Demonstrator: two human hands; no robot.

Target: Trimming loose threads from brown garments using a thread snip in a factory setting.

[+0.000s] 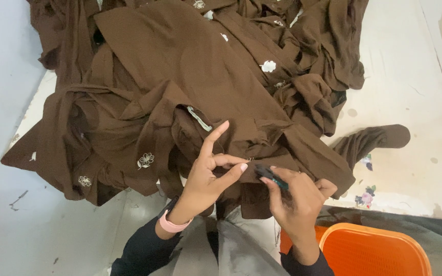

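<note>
Brown cloth (195, 87) lies heaped across the table (405, 92), spilling over its left edge and reaching almost to the near edge, where the person works on one fold of it. It is soft and limp, light by the piece but likely bulky as a heap; I judge it will slump and slide rather than hold a shape, so it is best taken by a hem or folded edge and pinched flat. The fabric is plain dark brown, creased all over, with small white flower motifs (145, 160) stitched here and there and a pale label (199, 118) showing near the middle.

The left hand (208, 179) pinches a bit of the fold between thumb and forefinger, with the other fingers raised and spread. A pink band (172, 225) sits on that wrist. The right hand (297, 199) is closed around a small dark tool (271, 176) with a green grip, its tip touching the cloth just beside the left fingertips. What the tool is, I cannot tell.

An orange basket (374, 253) stands below the near edge at the right. Paint spots mark the table near that corner.
</note>
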